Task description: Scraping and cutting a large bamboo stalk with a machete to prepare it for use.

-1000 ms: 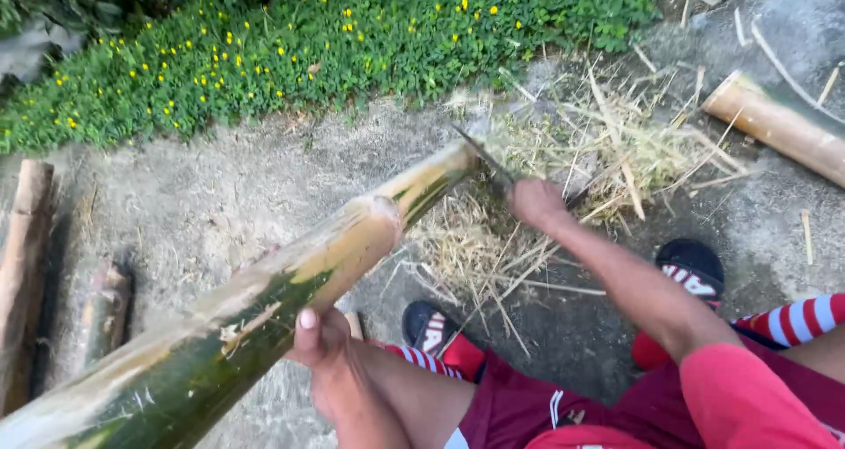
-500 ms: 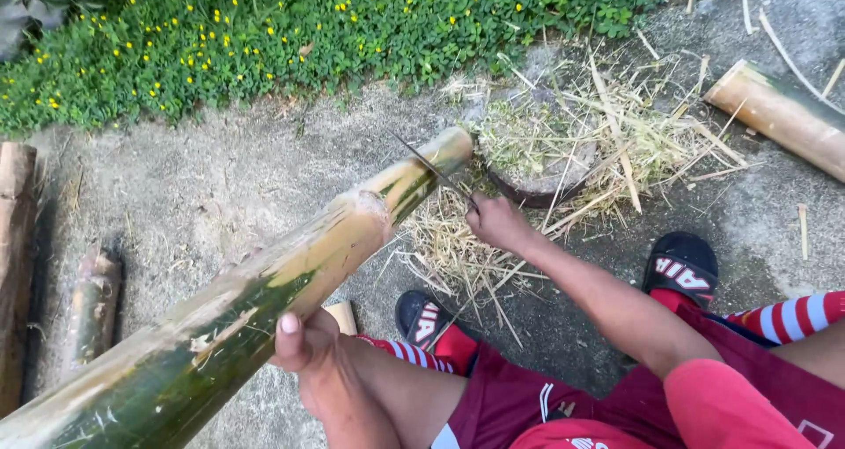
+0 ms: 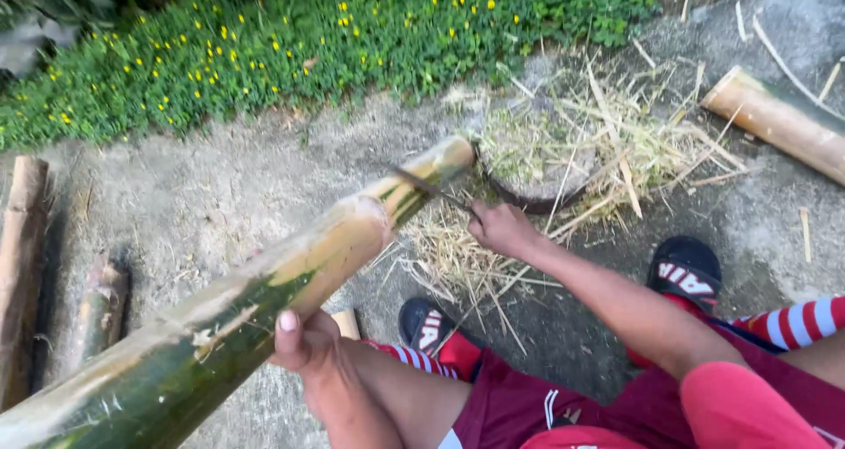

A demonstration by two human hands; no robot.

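Bare concrete ground point(image 3: 202, 202) is seen outdoors, bordered at the far side by a bed of green plants point(image 3: 290, 44) with small yellow flowers. One long bamboo pole point(image 3: 264, 299) is held slanting from near left up to far right, its far end resting at a low stump point(image 3: 537, 172) strewn with dry shavings point(image 3: 616, 141). One knife point(image 3: 431, 187) is laid against the pole near its far end. Three more bamboo pieces are counted: two at the left edge point(image 3: 22, 255) and point(image 3: 97, 312), one at the far right point(image 3: 775, 119).

The pole is gripped from below by the left hand point(image 3: 304, 343), the fingers curled under it and the thumb pressed on its near side. The knife handle is enclosed by the right hand point(image 3: 502, 229), fingers closed around it, just right of the pole.

Two black sandals point(image 3: 687, 268) and point(image 3: 427, 326) and red-and-white striped socks point(image 3: 792, 321) are seen near, with dark red shorts point(image 3: 528, 409).
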